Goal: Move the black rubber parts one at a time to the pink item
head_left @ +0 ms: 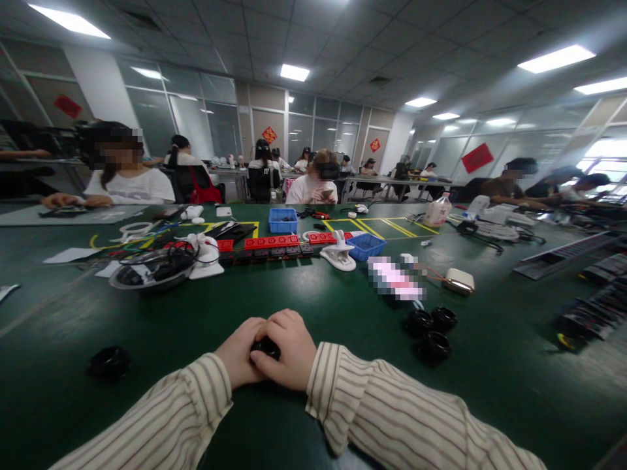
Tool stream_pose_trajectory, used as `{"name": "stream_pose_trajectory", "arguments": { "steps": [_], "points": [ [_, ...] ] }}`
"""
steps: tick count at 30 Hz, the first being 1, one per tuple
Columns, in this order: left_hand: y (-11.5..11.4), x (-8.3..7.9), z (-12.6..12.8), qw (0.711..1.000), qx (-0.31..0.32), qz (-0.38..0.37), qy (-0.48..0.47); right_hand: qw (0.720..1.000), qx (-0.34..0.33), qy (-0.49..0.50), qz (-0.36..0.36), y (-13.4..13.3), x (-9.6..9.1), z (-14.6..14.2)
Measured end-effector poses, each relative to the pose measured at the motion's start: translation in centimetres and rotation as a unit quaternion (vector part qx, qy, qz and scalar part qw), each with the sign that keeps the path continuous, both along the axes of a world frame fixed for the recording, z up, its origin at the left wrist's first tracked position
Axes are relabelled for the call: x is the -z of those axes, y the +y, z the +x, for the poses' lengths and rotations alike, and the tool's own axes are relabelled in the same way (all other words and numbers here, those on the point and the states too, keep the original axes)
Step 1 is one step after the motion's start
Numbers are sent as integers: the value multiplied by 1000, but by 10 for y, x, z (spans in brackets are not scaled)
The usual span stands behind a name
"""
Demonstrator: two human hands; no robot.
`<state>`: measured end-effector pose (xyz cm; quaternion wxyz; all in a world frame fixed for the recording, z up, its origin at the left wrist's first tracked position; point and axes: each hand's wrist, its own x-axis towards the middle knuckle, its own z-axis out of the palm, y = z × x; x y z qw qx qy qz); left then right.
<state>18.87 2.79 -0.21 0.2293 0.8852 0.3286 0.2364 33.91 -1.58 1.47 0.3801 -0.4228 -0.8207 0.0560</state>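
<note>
Both my hands meet over the green table in front of me. My left hand point(241, 352) is wrapped around a glossy black round part point(267, 348), which looks like a small wheel or ring. From the other side my right hand point(290, 343) closes over the same part, its thumb across the front. Most of the part is hidden by my fingers. Another black round part point(108, 363) lies on the table to the left. Three similar black ring-shaped parts point(434, 346) sit together to the right, with visible hollows.
Beyond my hands stand a metal bowl of cables point(151, 277), a white clip base point(339, 256), red and black strips point(272, 243) and blue bins point(283, 222). A phone point(396, 277) and a power bank point(459, 281) lie right. Other people sit across the table.
</note>
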Motion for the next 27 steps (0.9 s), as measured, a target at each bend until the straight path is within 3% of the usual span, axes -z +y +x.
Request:
{"name": "stream_pose_trajectory", "arguments": {
  "steps": [5, 10, 14, 20, 24, 27],
  "points": [
    [0, 1, 0, 1000, 26, 2, -10, 997, -77, 13, 24, -1, -1, 0],
    [3, 11, -3, 999, 44, 11, -16, 991, -132, 23, 28, -4, -4, 1],
    [4, 16, -4, 1000, 12, 3, -27, 995, -87, 36, 28, -3, -4, 2],
    [2, 8, -1, 1000, 5, 16, -11, 1000, 17, -2, 2, 2, 2, 1],
    [0, 4, 1, 1000, -5, 22, -3, 1000, 11, -10, -2, 1, 1, 1],
    [0, 3, 1, 1000, 10, 19, -15, 999, -32, 5, 14, 0, 0, 1]
  ]
}}
